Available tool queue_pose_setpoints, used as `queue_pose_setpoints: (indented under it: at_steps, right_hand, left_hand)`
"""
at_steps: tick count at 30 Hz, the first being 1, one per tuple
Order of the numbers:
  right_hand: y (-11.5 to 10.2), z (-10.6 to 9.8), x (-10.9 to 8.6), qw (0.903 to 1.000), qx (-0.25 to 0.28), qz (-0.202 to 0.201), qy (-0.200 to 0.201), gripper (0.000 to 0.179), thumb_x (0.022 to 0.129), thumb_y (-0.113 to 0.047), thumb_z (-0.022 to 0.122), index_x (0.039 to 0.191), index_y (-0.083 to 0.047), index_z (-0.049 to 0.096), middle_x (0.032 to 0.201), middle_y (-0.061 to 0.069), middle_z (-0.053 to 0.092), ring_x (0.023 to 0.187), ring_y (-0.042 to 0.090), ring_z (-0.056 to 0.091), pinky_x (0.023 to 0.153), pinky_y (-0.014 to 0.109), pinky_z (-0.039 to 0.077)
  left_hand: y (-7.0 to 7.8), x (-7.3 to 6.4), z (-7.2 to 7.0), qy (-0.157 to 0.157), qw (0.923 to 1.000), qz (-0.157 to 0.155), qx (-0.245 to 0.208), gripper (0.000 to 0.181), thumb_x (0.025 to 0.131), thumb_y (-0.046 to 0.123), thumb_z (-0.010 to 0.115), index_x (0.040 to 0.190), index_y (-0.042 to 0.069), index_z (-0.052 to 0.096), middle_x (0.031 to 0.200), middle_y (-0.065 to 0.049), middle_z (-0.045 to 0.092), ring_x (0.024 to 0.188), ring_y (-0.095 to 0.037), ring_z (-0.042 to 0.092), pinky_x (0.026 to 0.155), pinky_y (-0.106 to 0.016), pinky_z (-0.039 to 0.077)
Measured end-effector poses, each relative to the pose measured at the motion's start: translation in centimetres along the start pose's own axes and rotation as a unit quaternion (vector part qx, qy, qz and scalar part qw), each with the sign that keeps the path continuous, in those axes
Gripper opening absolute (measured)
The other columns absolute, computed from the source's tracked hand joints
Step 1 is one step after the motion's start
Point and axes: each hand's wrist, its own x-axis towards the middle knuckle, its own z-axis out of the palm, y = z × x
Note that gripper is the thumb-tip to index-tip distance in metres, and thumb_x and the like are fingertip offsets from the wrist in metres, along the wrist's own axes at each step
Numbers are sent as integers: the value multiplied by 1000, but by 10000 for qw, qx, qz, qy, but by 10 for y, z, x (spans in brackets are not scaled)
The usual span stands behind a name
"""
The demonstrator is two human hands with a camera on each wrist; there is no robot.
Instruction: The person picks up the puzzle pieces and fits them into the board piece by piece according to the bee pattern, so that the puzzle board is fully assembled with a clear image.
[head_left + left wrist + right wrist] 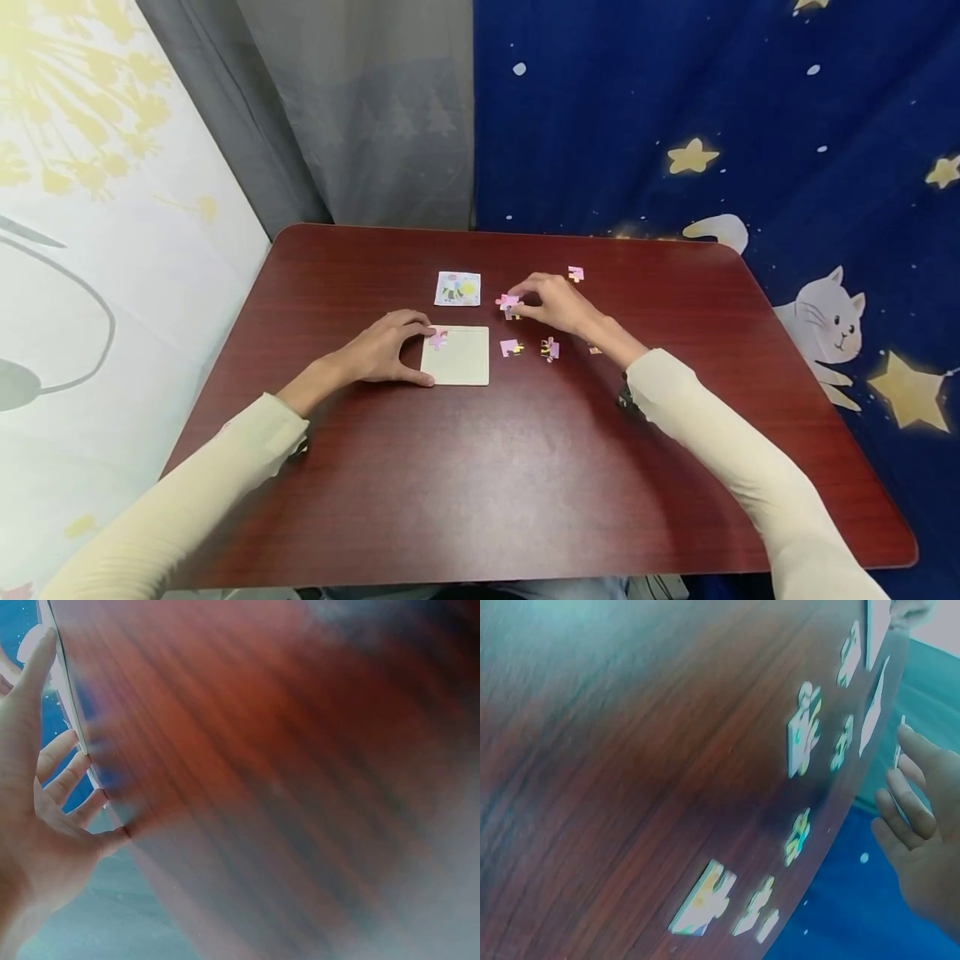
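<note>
The left hand (384, 347), spread wide, touches the tray (463, 360), which could skid if the right hand (555, 302) jams in its pinched puzzle piece (507, 301).

Puzzle piece (595, 350) partly hidden by right forearm (615, 338); card (458, 289) details too small; left-wrist view: tabletop (225, 727) blurred

Seen from the square cream puzzle board (463, 362), bare reddish-brown, wood-grained tabletop (465, 475) leaves passage toward six o'clock. Obstacles: left hand (381, 346) at nine, white rectangular picture card (457, 289) at twelve, right hand (553, 301) at two, small pink-and-yellow jigsaw pieces (509, 347) at three.
</note>
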Motion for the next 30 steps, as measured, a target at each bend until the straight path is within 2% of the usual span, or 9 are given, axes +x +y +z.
queue_pose_setpoints:
  at_steps: [11,22,30]
  right_hand:
    - [-30,22,3,9986,249,-375,-284,33,93,-27,81,121,-11,78,112,5,73,100,27,67,88,41,57]
    - [-54,48,15,9969,-17,-579,-540,29,94,-29,80,120,-17,79,113,0,72,103,18,65,91,32,53]
    - [-60,60,19,9954,-61,-795,-526,26,93,-24,81,116,-12,79,112,3,74,104,17,66,89,31,54]
  left_hand:
    - [0,0,1,-18,10000,15,26,92,71,67,88,140,11,64,143,-5,53,138,-27,44,118,-49,33]
    - [-1,3,-2,-66,10000,28,15,91,73,69,85,141,12,64,143,-6,53,136,-28,45,117,-50,34]
    - [-3,1,-1,-69,10000,38,7,93,72,70,84,141,11,63,142,-5,53,137,-27,45,117,-50,34]
